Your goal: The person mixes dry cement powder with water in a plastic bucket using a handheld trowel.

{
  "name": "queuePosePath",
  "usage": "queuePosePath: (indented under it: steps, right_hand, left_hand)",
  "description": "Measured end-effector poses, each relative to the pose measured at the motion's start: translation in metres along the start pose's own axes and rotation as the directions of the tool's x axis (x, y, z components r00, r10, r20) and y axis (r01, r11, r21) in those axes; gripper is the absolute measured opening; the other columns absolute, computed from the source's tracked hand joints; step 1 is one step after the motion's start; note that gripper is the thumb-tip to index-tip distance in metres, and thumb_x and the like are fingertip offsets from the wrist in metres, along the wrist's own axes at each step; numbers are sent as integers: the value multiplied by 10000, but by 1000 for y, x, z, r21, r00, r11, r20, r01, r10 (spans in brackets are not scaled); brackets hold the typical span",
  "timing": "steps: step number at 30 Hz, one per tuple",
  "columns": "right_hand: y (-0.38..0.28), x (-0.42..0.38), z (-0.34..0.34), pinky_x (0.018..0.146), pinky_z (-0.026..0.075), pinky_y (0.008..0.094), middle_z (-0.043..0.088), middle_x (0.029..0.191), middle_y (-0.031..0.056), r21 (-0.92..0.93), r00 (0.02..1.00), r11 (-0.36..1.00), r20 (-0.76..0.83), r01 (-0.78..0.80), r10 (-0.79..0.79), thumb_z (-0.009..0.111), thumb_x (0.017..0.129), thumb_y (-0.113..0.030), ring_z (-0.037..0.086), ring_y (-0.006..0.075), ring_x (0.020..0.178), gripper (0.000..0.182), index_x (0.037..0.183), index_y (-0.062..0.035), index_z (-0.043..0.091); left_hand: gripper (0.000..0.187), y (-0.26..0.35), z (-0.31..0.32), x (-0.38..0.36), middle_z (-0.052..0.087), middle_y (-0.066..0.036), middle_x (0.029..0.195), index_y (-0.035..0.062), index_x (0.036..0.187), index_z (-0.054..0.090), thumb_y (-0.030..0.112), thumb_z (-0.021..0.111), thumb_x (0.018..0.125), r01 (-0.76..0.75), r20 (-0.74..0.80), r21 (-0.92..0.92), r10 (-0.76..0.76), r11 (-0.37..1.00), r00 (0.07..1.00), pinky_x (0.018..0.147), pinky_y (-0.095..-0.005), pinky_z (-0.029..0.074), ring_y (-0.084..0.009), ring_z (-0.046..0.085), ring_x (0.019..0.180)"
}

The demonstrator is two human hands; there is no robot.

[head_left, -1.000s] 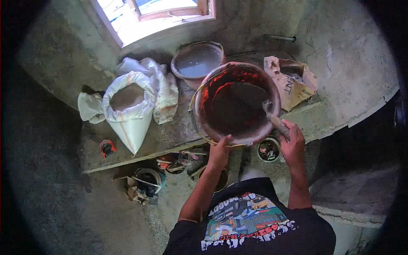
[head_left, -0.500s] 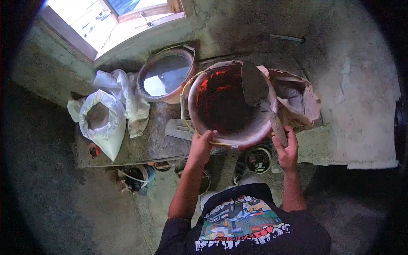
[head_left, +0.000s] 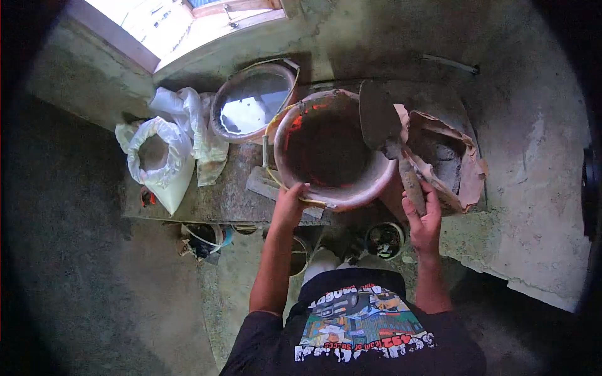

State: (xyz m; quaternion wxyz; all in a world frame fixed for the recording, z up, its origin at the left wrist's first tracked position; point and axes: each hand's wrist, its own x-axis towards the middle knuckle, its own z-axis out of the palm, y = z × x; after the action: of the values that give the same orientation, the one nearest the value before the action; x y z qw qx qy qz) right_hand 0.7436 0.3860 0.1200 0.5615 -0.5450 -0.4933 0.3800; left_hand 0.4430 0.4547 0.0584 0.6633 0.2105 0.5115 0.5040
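My left hand [head_left: 290, 205] grips the near-left rim of a reddish bucket [head_left: 352, 198], thumb over the edge. The bucket tips toward me, with a dark inside, red patches on its far wall and a yellowish handle at its left. In my right hand [head_left: 426, 218] is the handle of a trowel [head_left: 379, 118]. Its broad, grey-coated blade points away from me, over the bucket's right rim. Right of the trowel, an open paper bag [head_left: 475, 182] holds grey powder.
A second bucket [head_left: 217, 119] with water stands behind on the left. Beside it is an open white sack [head_left: 179, 182] of grainy material. A flat wooden piece [head_left: 263, 183] lies on the worktop [head_left: 207, 203]. Small pails, including a dark one [head_left: 384, 241], sit on the floor below.
The bucket has shifted left, away from the paper bag. The trowel blade has moved from inside the bucket's mouth to over its right rim. My view has shifted slightly.
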Motion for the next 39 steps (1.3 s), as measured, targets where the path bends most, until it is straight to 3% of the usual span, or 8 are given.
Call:
queuePosePath:
  steps: [10,12,14,20,22,30,36,39]
  right_hand:
    - [-16,43,12,902,456,306,600,1106,65,-83,993,994,96,72,-64,668,949,-219,557,138,1002,406,1249,19,533]
    - [-32,58,21,866,468,305,615,1082,66,-76,991,997,126,-25,34,640,965,-225,576,144,956,370,1231,16,549]
    - [-52,88,46,835,476,294,642,1026,67,-206,967,959,208,192,-148,638,961,-253,593,135,922,350,1183,14,591]
    - [-28,203,171,755,513,315,674,910,49,-261,887,916,429,305,-173,660,930,-322,629,130,847,352,1062,4,681]
    - [-15,222,210,711,531,347,708,819,81,-332,913,930,409,154,-6,701,869,-370,644,146,755,392,940,15,713]
    - [9,215,263,654,544,430,697,758,214,-400,986,915,167,48,21,769,787,-447,708,313,698,478,851,21,691]
    - [-1,243,259,692,548,415,709,805,195,-635,979,753,190,175,-68,795,724,-501,705,296,746,516,844,-10,688]
    - [-2,255,251,701,543,410,708,807,175,-568,967,804,251,177,-36,799,712,-476,697,286,748,480,835,-24,693]
  left_hand:
    - [226,27,-29,20,643,-111,856,-27,1004,566,124,658,863,55,54,92,-60,994,997,679,-436,621,-261,687,737]
    - [267,40,-34,15,665,-110,877,-18,1039,578,159,681,869,51,68,88,-57,995,996,686,-429,621,-267,697,731]
    - [336,49,-37,12,686,-132,933,-20,1095,579,223,690,891,88,102,121,-101,989,990,700,-422,621,-283,709,769]
    - [598,52,-44,1,652,-192,1133,1,1325,473,476,533,968,84,227,231,-138,969,964,715,-427,623,-312,709,846]
    - [604,38,-60,12,611,-173,1231,34,1357,451,506,485,981,64,175,198,-99,978,979,691,-420,624,-312,702,893]
    - [584,47,-104,-12,576,-166,1281,11,1336,476,486,457,997,79,302,134,-117,988,946,744,-421,590,-265,656,955]
    - [531,24,-140,-18,586,-160,1269,1,1314,484,427,496,997,148,253,118,-174,982,952,802,-407,565,-259,645,962]
    - [491,12,-157,-18,600,-149,1225,18,1298,502,412,487,1005,178,202,88,-192,980,960,809,-408,562,-250,644,960]
